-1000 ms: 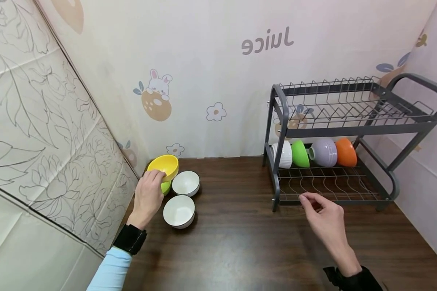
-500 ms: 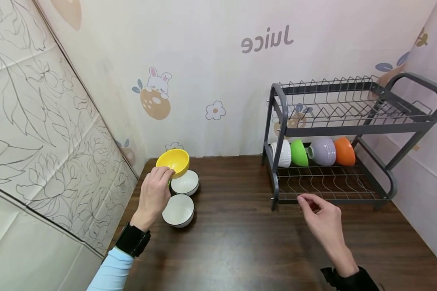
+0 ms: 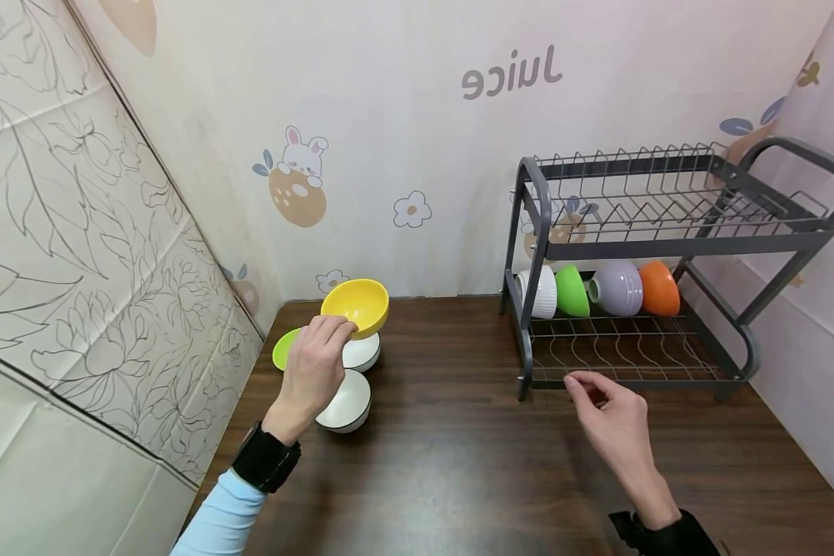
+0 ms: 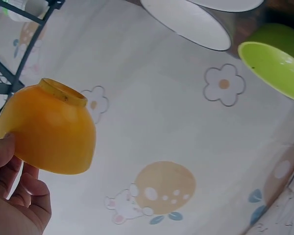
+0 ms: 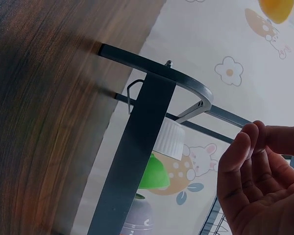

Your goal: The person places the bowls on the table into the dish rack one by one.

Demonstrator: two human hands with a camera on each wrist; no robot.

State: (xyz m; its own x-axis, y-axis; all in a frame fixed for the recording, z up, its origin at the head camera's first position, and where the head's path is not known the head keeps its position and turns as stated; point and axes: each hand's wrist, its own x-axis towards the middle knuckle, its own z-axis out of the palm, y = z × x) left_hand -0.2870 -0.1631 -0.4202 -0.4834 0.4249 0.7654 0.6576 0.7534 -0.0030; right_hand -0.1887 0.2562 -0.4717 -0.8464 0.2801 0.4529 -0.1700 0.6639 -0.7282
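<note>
My left hand (image 3: 314,364) pinches the near rim of a yellow bowl (image 3: 363,303), tilted above the tabletop. In the left wrist view, the thumb lies on the outside of that bowl (image 4: 51,129), near its rim. Behind the hand is a lime green bowl (image 3: 285,349), partly hidden. Two white bowls stand close by: one (image 3: 361,354) beneath the yellow bowl, the other (image 3: 347,403) nearer me. My right hand (image 3: 615,421) hovers at the front of the dish rack (image 3: 639,384), holding nothing, its fingers loosely curled and the thumb close to the fingertips.
The rack's lower tier carries a white ribbed bowl (image 3: 545,293), a green bowl (image 3: 571,292), a lilac bowl (image 3: 620,289) and an orange bowl (image 3: 660,289), all on their sides. Its upper wire tier (image 3: 667,212) stands above them. Walls border the dark wooden table (image 3: 452,463).
The left hand has carried the yellow bowl up and rightward, from over the green bowl to over the rear white bowl. The green bowl shows more now. My right hand stays nearly still.
</note>
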